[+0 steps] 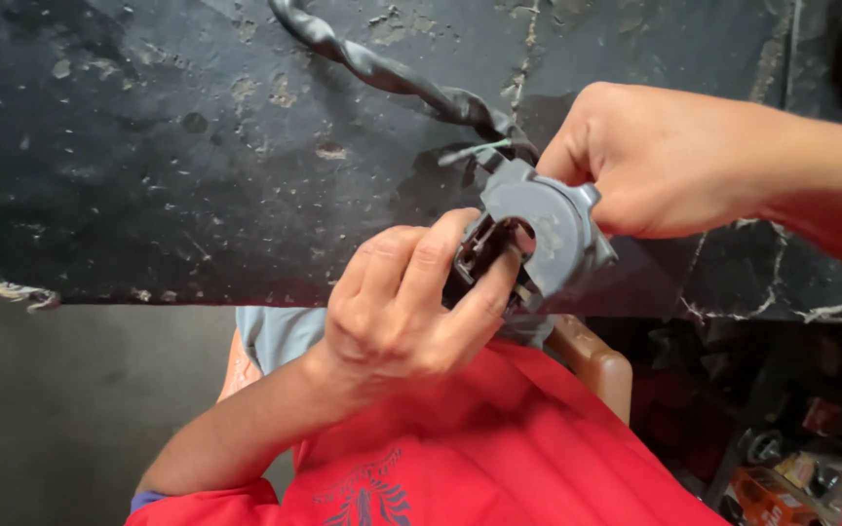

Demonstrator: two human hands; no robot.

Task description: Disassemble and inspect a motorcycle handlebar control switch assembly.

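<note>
My right hand (669,161) grips a grey plastic switch housing (550,229) from the upper right, thumb and fingers wrapped around its back. A black taped cable (382,70) runs from the housing up and to the left across the dark surface, with thin wires showing where it enters. My left hand (406,302) comes from below; its fingers and thumb pinch a small black insert (484,248) seated in the housing's open face. Both hands hold the part in the air above my lap.
A dark, cracked and worn slab (148,146) fills the top of the view. Grey floor (60,409) lies at lower left. My red shirt (499,458) is below, and a brown seat edge (596,360) and cluttered small items (782,477) sit at lower right.
</note>
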